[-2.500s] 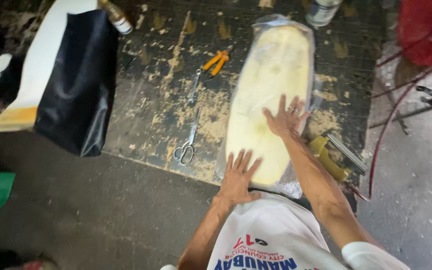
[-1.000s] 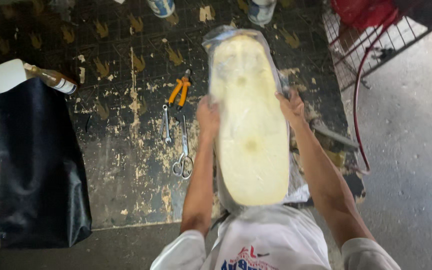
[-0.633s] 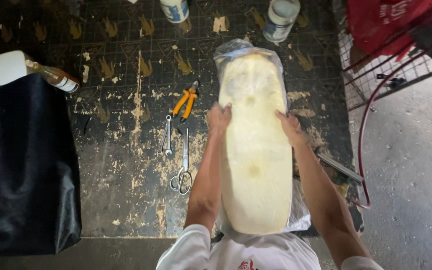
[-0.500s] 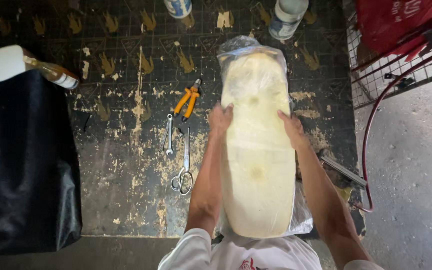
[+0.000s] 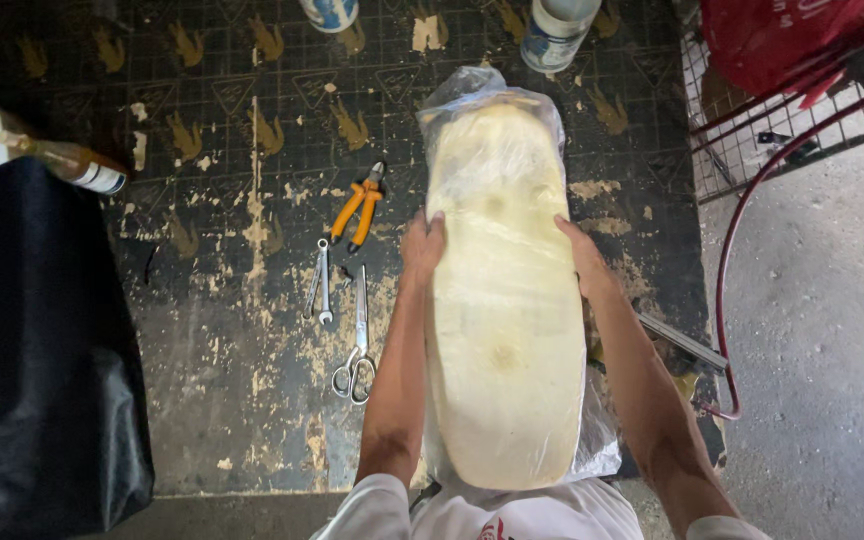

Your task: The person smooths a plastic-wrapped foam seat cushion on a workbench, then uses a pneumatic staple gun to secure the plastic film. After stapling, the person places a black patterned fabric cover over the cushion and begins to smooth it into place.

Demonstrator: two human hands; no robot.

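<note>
Left hand (image 5: 422,245) grips one long edge of the pale foam slab (image 5: 507,320), fingers curled over its rim; right hand (image 5: 584,262) clamps the opposite edge the same way. Both hands closed on the slab, roughly level with each other, a little above its middle.

Slab: cream-coloured, long, rounded at both ends, sheathed in a clear plastic bag (image 5: 472,90) that bunches loose at the far end and spills out near the person's body. It lies lengthwise away from the person on a worn dark mat (image 5: 222,120) with a faded grid, near end close to the white shirt.

Just left of the slab, on the mat: orange-handled pliers (image 5: 360,205), a small spanner (image 5: 323,282), scissors (image 5: 356,350). Two containers (image 5: 552,30) stand beyond the far end. A black sheet (image 5: 37,350) lies well to the left, a wire rack (image 5: 752,130) and red hose (image 5: 727,290) to the right.

Handling judgement: the film looks slippery, so squeeze inward evenly from both sides rather than pulling on the plastic. Keep hands symmetric so the slab does not twist. The scissors are near the left forearm; keep the elbow clear. Loose bag at the near end could snag; mind it.
</note>
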